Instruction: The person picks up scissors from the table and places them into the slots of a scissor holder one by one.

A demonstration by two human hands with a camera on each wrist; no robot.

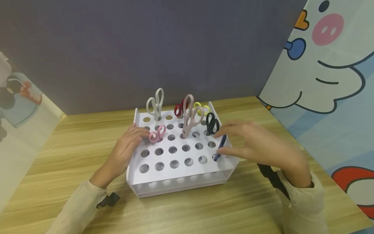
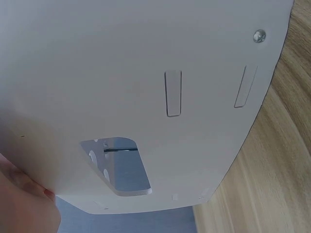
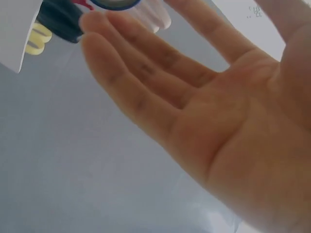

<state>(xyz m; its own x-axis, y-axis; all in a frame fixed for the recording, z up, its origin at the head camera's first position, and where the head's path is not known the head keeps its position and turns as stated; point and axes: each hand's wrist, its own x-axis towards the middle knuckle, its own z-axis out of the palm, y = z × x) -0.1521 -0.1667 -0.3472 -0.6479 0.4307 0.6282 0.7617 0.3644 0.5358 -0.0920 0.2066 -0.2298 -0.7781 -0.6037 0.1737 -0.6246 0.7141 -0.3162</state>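
A white rack [image 1: 181, 170] with rows of round holes stands on the table, holding several scissors. A dark blue item [image 1: 223, 141], apparently scissors seen edge-on, leans in a hole at the right edge. My right hand [image 1: 254, 141] is around it with thumb and fingers spread apart; its fingers look straight in the right wrist view, where a blue-rimmed ring [image 3: 116, 6] shows beyond the fingertips. My left hand [image 1: 125, 148] rests over the rack's left side, fingertips beside small pink scissors [image 1: 158, 138]. The left wrist view shows mostly the side panel [image 2: 209, 136].
White scissors [image 1: 158, 113], red scissors [image 1: 182, 109], yellow scissors [image 1: 206, 107], black scissors [image 1: 209, 128] and tall pale pink scissors [image 1: 187, 126] stand handles up in the rack. A grey partition [image 1: 175, 48] rises behind the wooden table [image 1: 87, 136]; a cartoon-printed wall [image 1: 330, 81] is on the right.
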